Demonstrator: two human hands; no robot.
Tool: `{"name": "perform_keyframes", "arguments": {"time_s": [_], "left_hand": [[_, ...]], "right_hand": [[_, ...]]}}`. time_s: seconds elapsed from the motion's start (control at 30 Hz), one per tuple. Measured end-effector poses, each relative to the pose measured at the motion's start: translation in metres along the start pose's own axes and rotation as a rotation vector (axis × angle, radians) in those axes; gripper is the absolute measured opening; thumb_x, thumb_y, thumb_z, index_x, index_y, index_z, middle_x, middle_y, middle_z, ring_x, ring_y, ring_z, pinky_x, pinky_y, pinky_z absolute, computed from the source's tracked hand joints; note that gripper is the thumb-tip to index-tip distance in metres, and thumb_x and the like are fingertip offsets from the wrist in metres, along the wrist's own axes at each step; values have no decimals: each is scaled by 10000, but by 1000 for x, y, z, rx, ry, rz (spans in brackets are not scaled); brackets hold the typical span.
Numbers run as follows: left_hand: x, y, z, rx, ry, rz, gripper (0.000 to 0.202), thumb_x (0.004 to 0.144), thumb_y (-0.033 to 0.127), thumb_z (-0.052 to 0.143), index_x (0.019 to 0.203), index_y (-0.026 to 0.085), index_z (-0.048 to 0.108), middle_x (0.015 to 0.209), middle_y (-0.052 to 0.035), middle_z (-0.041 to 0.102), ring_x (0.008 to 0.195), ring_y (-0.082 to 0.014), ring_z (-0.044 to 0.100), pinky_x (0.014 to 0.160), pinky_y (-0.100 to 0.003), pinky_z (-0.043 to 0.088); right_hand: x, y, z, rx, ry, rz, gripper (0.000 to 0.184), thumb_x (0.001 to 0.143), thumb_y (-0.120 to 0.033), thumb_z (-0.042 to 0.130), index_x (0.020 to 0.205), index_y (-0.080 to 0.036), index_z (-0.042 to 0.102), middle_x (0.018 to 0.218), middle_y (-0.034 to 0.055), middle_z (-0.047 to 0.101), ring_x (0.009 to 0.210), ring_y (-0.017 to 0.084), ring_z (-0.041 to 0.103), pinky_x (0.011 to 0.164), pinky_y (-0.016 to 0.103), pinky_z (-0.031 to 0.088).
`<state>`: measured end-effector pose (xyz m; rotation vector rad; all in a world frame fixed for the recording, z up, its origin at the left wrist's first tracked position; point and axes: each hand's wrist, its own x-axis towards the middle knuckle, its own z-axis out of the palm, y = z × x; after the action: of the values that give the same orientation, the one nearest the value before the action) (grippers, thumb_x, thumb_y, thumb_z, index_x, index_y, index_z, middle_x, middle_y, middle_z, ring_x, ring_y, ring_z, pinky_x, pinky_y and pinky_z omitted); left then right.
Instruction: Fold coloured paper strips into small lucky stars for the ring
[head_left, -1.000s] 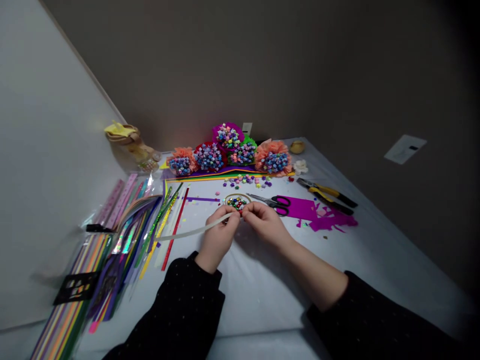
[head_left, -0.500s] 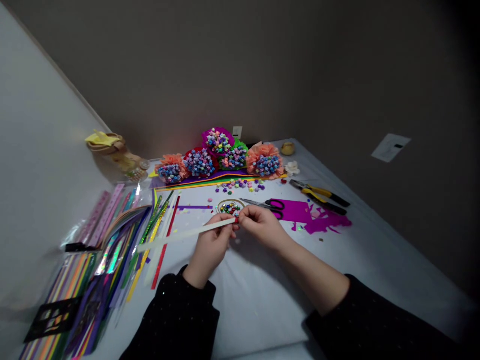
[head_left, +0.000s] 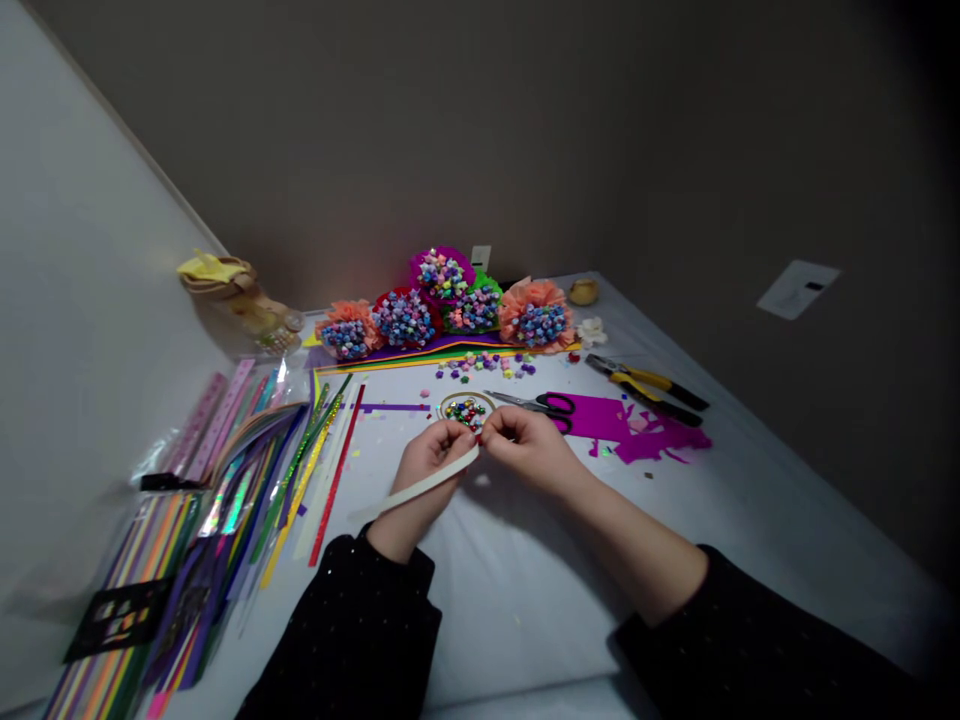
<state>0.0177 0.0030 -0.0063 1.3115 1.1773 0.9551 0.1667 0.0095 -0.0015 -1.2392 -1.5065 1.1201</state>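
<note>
My left hand (head_left: 431, 470) and my right hand (head_left: 525, 450) meet just in front of a round dish of shiny paper stars (head_left: 466, 411). Both pinch a long cream paper strip (head_left: 420, 487), whose free end hangs down-left past my left wrist. At the fingertips the strip seems folded into a small knot, mostly hidden by my fingers. Silver scissors with magenta handles (head_left: 536, 404) lie just beyond my right hand, not touching it.
Bundles of coloured paper strips (head_left: 255, 485) in plastic sleeves lie to the left. Paper-star bouquets (head_left: 442, 305) stand at the back, with loose stars before them. To the right are magenta paper scraps (head_left: 645, 437) and yellow-handled pliers (head_left: 645, 385). A wall rises behind.
The strip's free end has swung from pointing left to slanting down-left across my left wrist. My hands have drawn closer together, and the view has shifted slightly.
</note>
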Motion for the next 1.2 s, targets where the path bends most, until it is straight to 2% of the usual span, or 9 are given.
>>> {"name": "perform_keyframes", "arguments": {"time_s": [0.3,0.5,0.63,0.8,0.93,1.1,1.2], "left_hand": [[-1,3,-3,126,-22,42,201,802,348,543,765,155,584,678,3,587,611,-108,526,562,-206,405],[-1,6,-4,195,-27,56,190,810,320,512,728,158,568,634,14,563,582,-108,507,571,-215,403],[-1,9,-6,236,-17,97,173,802,283,509,695,153,551,641,20,534,615,-109,489,596,-212,395],[-1,11,-10,318,22,134,159,798,254,495,681,156,540,637,27,512,622,-111,471,602,-215,379],[-1,9,-11,323,20,149,167,800,265,506,690,153,562,649,19,541,628,-114,486,596,-216,381],[-2,9,-10,205,-1,132,183,828,304,510,828,158,620,746,-11,631,648,-118,555,622,-232,440],[-2,11,-11,219,-1,214,209,813,261,548,972,181,657,933,-56,674,809,-155,608,742,-279,474]], "right_hand": [[-1,1,0,-67,14,1,95,668,-203,511,579,-175,529,527,-33,499,502,91,426,489,205,322],[-2,-1,1,-80,-29,10,110,680,-221,504,587,-171,536,541,-27,506,515,97,428,493,211,329],[-2,-2,-1,-31,-98,21,131,708,-240,510,608,-165,548,568,-23,518,542,99,439,528,215,350],[-2,1,-2,121,-199,102,205,748,-343,539,704,-150,592,601,-17,528,547,97,433,536,221,343],[-2,5,-1,159,-195,137,192,700,-337,599,675,-151,565,560,-34,477,511,84,379,501,216,302],[-2,7,0,193,-159,157,195,722,-344,574,670,-159,544,526,-57,412,487,71,309,468,207,240],[-2,6,-1,238,-163,183,211,731,-359,568,665,-165,518,510,-71,376,467,66,279,460,206,222]]}}
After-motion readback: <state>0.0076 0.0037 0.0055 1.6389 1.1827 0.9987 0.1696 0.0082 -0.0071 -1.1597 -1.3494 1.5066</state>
